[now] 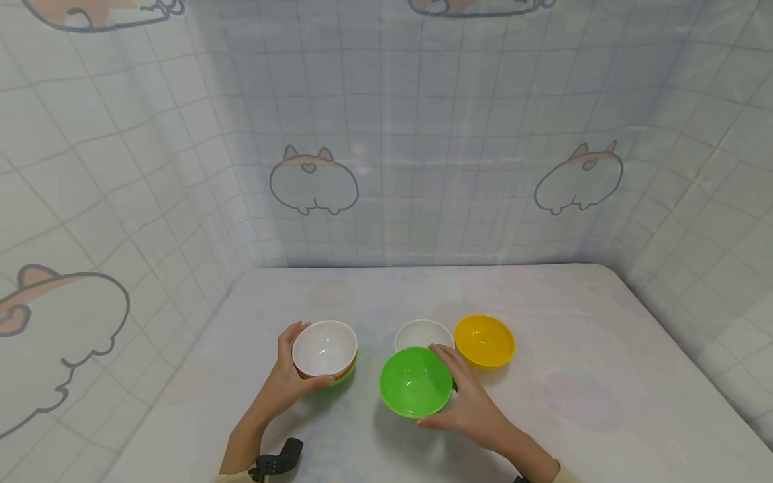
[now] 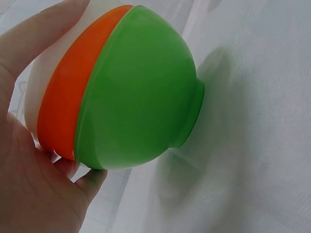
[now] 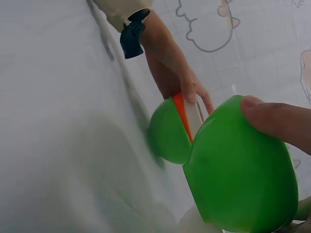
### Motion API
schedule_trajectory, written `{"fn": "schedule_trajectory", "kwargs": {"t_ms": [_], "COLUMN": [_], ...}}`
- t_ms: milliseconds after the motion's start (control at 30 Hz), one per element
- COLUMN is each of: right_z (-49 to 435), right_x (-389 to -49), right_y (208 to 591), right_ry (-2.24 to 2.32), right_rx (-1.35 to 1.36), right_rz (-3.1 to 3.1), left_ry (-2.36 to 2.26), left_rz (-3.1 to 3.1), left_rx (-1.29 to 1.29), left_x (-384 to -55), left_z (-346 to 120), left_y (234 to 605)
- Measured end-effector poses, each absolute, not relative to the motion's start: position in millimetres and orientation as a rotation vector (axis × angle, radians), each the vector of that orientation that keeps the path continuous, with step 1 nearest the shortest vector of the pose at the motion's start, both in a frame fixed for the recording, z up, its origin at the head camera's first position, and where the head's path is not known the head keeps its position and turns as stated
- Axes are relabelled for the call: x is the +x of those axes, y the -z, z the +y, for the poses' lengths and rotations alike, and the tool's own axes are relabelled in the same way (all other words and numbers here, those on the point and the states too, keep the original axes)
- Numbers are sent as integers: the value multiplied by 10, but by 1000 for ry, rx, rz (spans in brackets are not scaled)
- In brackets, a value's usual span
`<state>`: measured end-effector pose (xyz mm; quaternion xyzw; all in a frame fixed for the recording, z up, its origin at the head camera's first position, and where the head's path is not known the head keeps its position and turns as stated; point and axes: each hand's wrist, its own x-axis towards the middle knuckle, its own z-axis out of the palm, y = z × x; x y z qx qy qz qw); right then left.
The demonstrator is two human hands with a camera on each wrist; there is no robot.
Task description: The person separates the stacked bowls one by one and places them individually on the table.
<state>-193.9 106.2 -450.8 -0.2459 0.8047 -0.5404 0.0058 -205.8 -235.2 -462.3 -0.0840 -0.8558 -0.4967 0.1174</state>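
My left hand (image 1: pixel 297 377) grips a nested stack of bowls at the left: a white bowl (image 1: pixel 326 349) on top, an orange bowl (image 2: pixel 73 92) under it and a green bowl (image 2: pixel 146 97) outermost. In the left wrist view a shadow falls on the cloth beside the stack's foot. My right hand (image 1: pixel 471 402) holds another green bowl (image 1: pixel 415 382) by its side, thumb near the front and fingers at the back. This bowl looks raised off the table and is empty inside. Behind it, a second white bowl (image 1: pixel 423 331) is partly hidden.
A yellow bowl (image 1: pixel 484 341) stands on the table right of the second white bowl, close to my right fingers. Pale cloth covers the table (image 1: pixel 604 335). A gridded curtain (image 1: pixel 447 121) with cartoon animals encloses the back and both sides.
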Motion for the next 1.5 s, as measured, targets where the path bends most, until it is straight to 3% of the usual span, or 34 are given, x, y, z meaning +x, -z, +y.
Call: {"fn": "schedule_trajectory", "kwargs": {"t_ms": [1500], "right_z": [1129], "right_x": [-1757], "right_y": [4859], "right_ry": [1562], "right_rx": [-876], "right_rz": [2581], "left_ry": [1463], "left_rz": [-2494], "left_rx": [-258], "left_x": [-2092], "left_z": [-2417], "left_y": [4747]}}
